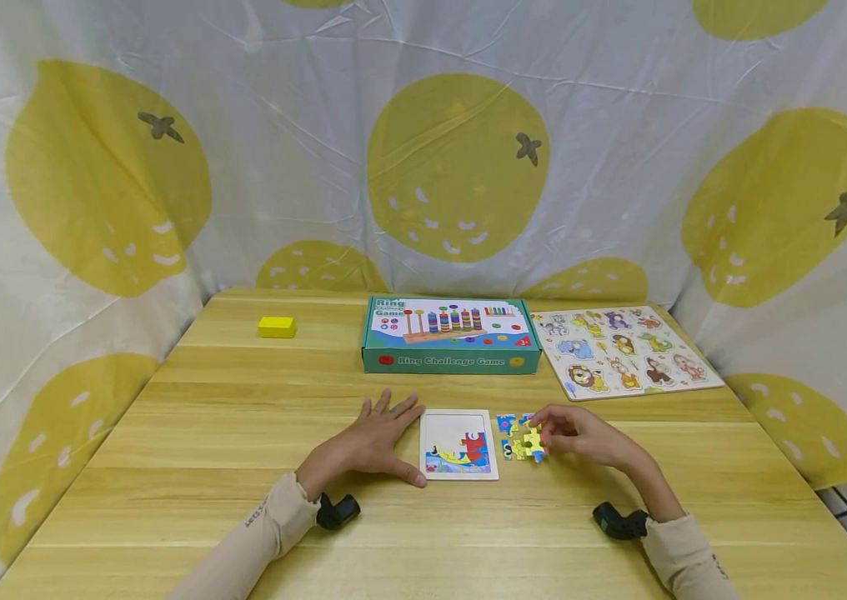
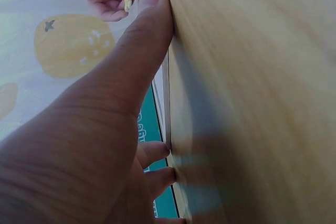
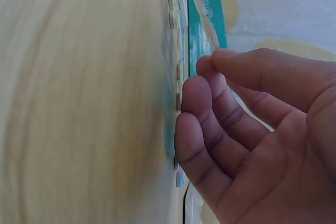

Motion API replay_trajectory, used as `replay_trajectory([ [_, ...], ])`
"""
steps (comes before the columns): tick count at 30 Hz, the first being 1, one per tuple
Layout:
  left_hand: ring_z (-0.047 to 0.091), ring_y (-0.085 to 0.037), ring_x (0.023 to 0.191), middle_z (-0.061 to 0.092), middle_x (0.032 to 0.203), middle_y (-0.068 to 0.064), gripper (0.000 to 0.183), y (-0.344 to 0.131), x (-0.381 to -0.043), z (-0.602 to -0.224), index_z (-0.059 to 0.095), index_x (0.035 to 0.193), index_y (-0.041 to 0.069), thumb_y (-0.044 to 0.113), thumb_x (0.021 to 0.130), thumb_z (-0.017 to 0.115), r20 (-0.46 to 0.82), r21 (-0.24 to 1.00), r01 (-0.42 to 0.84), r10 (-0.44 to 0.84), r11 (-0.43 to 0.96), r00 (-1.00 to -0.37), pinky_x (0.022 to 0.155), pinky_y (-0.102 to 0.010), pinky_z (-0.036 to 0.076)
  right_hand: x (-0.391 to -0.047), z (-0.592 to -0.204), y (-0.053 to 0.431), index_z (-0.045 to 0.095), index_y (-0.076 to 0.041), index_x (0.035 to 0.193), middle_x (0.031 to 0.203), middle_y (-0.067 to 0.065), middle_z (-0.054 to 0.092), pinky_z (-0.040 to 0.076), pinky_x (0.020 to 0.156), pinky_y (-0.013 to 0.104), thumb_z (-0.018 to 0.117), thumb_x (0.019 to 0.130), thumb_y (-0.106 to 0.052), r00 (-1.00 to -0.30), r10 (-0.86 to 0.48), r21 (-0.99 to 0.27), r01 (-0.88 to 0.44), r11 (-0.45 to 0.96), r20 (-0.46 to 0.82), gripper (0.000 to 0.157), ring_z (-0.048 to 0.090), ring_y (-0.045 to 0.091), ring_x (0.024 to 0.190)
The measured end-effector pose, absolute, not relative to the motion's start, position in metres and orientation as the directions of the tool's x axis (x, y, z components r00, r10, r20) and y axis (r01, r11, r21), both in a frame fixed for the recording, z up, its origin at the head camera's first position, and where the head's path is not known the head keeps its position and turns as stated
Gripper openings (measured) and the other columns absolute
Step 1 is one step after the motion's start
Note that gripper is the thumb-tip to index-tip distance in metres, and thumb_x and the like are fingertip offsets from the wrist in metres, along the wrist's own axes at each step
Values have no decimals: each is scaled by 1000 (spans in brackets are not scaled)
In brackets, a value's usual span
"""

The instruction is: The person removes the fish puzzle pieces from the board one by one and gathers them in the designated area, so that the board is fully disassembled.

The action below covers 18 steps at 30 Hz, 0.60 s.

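My left hand (image 1: 367, 443) lies with fingers spread on the table at the left side of a small white jigsaw tray (image 1: 453, 423); the thumb is at its lower left corner. Fitted jigsaw pieces (image 1: 475, 448) in red, yellow and blue fill the tray's lower and right part, and its upper left is bare. Between thumb and index finger, my right hand (image 1: 583, 435) pinches a yellow jigsaw piece (image 3: 205, 17), raised above the table with its flat side tilted. Other loose jigsaw pieces (image 1: 505, 423) lie close together right of the tray, partly hidden by that hand and piece.
Behind the tray stands a green Ring Challenge Game box (image 1: 453, 360). An animal puzzle board (image 1: 622, 354) lies at the back right, against the box's right side. A yellow block (image 1: 277, 327) is at the back left. A lemon-print curtain (image 1: 318, 183) hangs behind the table.
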<state>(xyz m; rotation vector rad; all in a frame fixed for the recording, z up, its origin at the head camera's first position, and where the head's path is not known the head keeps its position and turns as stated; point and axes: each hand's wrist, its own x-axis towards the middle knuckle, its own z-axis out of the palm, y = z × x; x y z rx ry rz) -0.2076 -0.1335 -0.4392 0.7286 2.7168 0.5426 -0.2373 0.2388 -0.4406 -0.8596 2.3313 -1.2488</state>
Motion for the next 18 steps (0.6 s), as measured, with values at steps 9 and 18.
replay_trajectory([
  [9, 0, -45, 144, 16, 161, -4, 110, -134, -208, -440, 26, 153, 15, 66, 68, 74, -160, 420, 425, 526, 802, -835, 112, -64, -1, -236, -438, 242, 57, 5, 115, 89, 12, 59, 43, 60, 20, 58, 93, -2, -763, -641, -841, -292, 455, -82, 23, 51, 8, 73],
  [18, -1, -46, 144, 16, 160, -5, 109, -134, -207, -439, 26, 153, 15, 65, 69, 74, -156, 428, 426, 529, 798, -834, 112, -64, -2, -238, -440, 245, 60, 3, 111, 86, 8, 58, 42, 59, 19, 59, 93, -2, -762, -643, -808, -329, 489, -79, 19, 50, 7, 72],
])
